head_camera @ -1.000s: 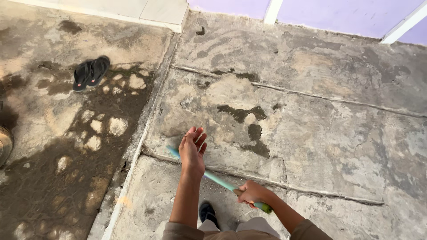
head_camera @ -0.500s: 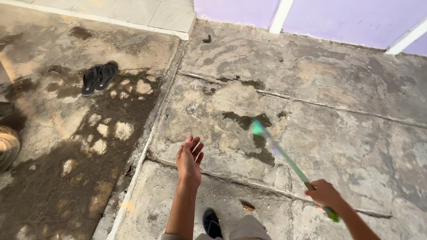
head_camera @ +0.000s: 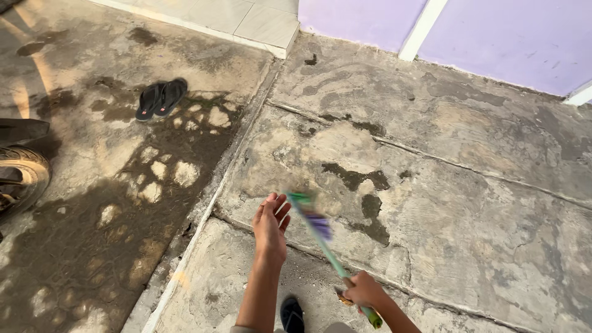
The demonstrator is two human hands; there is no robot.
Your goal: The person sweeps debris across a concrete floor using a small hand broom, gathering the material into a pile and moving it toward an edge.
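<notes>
One stick (head_camera: 325, 246), green, light and stiff by my reckoning, gripped low in my right hand (head_camera: 362, 290); left hand (head_camera: 271, 223) open, empty.

We count two black sandals (head_camera: 160, 98) at ten o'clock, one tyre (head_camera: 21, 176) at nine, one green stick (head_camera: 327, 253) at six, and two hands: left hand (head_camera: 271, 223), right hand (head_camera: 364, 290).
</notes>
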